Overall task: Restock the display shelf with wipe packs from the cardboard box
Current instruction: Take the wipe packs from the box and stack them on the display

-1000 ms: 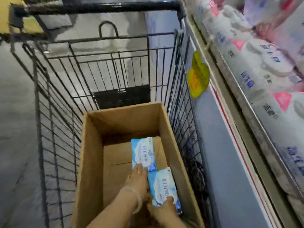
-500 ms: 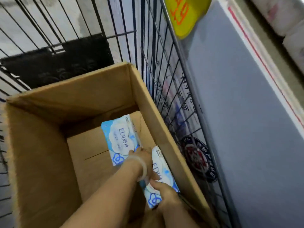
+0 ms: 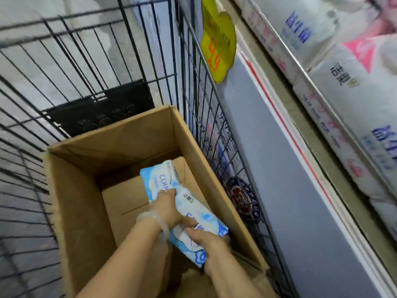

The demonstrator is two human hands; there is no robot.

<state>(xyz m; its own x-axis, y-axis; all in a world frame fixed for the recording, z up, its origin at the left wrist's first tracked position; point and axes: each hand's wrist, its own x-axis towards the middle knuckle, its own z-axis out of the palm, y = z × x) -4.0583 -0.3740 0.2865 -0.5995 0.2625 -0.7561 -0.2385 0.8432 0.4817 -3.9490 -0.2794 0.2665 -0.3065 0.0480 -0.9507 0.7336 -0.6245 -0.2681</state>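
Observation:
An open cardboard box (image 3: 71, 190) stands inside a black wire cart. Two blue-and-white wipe packs lie in it near its right wall. My left hand (image 3: 167, 207) reaches down into the box and its fingers grip the far wipe pack (image 3: 156, 179) at its near edge. My right hand (image 3: 206, 239) holds the near wipe pack (image 3: 199, 214), which is tilted up off the box floor. The two packs overlap where my hands meet. A clear band sits on my left wrist.
The wire cart (image 3: 86, 61) surrounds the box on all sides. A yellow price tag (image 3: 218, 39) hangs on its right side. Right of the cart runs a grey shelf face (image 3: 279, 168), with large white tissue packs (image 3: 354, 104) above it.
Both hands have closed on the packs and raised them from the box floor; the near pack now tilts upward. The camera has shifted back and to the right.

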